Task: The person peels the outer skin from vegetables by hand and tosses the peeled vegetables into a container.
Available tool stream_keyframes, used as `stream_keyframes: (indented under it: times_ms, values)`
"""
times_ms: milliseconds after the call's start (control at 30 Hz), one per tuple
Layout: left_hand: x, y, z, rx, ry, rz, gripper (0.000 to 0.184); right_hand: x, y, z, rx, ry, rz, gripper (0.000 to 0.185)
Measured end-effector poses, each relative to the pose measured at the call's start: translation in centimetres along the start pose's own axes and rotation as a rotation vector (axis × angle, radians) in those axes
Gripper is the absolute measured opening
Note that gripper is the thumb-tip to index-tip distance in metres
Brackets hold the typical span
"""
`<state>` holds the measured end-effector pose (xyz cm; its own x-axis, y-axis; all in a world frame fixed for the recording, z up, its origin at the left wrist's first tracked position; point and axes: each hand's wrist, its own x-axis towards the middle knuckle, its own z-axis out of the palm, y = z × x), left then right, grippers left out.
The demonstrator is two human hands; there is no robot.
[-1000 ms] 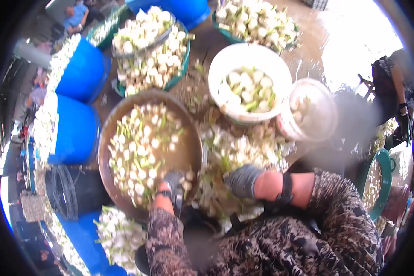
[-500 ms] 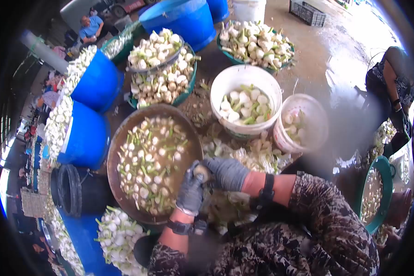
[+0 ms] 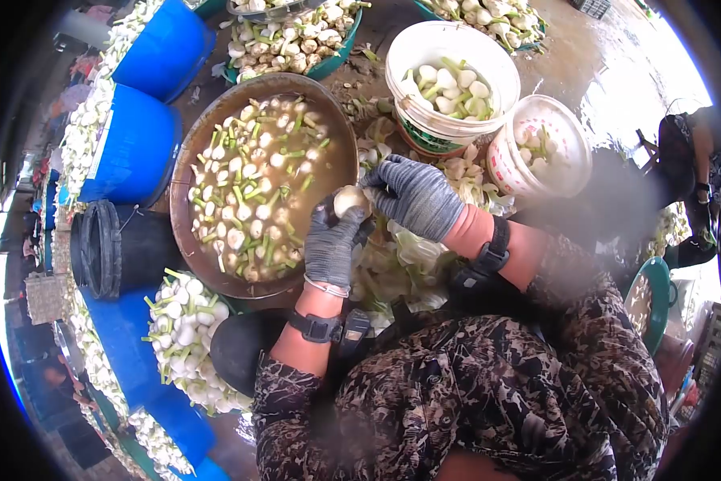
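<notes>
My left hand (image 3: 332,247), in a grey glove, is closed around a pale round bulb (image 3: 349,200) at the right edge of a wide brown basin (image 3: 182,160). The bulb's upper side shows between the fingers. My right hand (image 3: 418,196), gloved too, has its fingers bent and pressed together beside the bulb; what they pinch is too small to make out. Murky water fills the basin, with many bulbs (image 3: 248,188) and green stems floating in it. Loose pale peels (image 3: 405,260) lie below my hands.
A white bucket (image 3: 449,124) of bulbs and a smaller pinkish bucket (image 3: 571,156) stand beyond my right hand. Blue tubs (image 3: 136,148), a black container (image 3: 140,248) and a bulb pile (image 3: 190,329) line the left. Another person (image 3: 692,160) is at the far right.
A second ago my hands were apart, the left in the basin and the right over the peels. They came together at a bulb, and the view has since tilted lower.
</notes>
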<state>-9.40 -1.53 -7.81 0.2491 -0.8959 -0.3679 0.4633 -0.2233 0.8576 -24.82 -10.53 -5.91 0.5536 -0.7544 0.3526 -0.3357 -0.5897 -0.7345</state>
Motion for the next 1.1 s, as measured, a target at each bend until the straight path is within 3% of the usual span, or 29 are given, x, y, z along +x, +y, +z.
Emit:
stream_keyframes:
  times_ms: [167, 333, 433, 567, 633, 733, 867, 1033, 1100]
  values:
    - [0.5, -0.1, 0.5, 0.223, 0.126, 0.059, 0.036, 0.3, -0.1, 0.5, -0.220, -0.063, 0.010, 0.018]
    - [1.3, -0.8, -0.2, 0.442, 0.137, 0.200, 0.036, 0.5, -1.0, 0.4, -0.356, -0.049, -0.021, 0.018]
    - [1.5, -1.3, -0.8, 0.568, 0.099, 0.209, 0.042, 0.4, -0.4, 0.5, -0.397, -0.158, 0.013, 0.016]
    - [1.6, -1.3, -0.6, 0.506, 0.107, 0.214, 0.039, 0.6, 0.4, 0.3, -0.277, -0.083, -0.032, 0.016]
    - [1.5, -0.6, 0.3, 0.288, 0.068, 0.141, 0.037, 0.5, 0.2, 0.0, -0.281, -0.106, 0.002, 0.017]
    - [1.6, -0.7, 0.7, 0.223, 0.083, 0.030, 0.036, 0.5, 0.2, -0.1, -0.315, -0.134, 0.034, 0.017]
    - [1.9, -1.2, 0.5, 0.265, 0.018, 0.038, 0.038, 0.7, -0.1, -0.3, -0.254, -0.118, 0.029, 0.014]
    - [1.7, -1.2, -0.2, 0.079, -0.081, 0.073, 0.043, 1.3, 3.0, 0.7, -0.072, -0.038, 0.207, 0.015]
    - [1.2, -0.8, -0.1, -0.186, -0.204, 0.076, 0.048, 1.3, 5.9, 1.1, -0.107, 0.055, 0.275, 0.015]
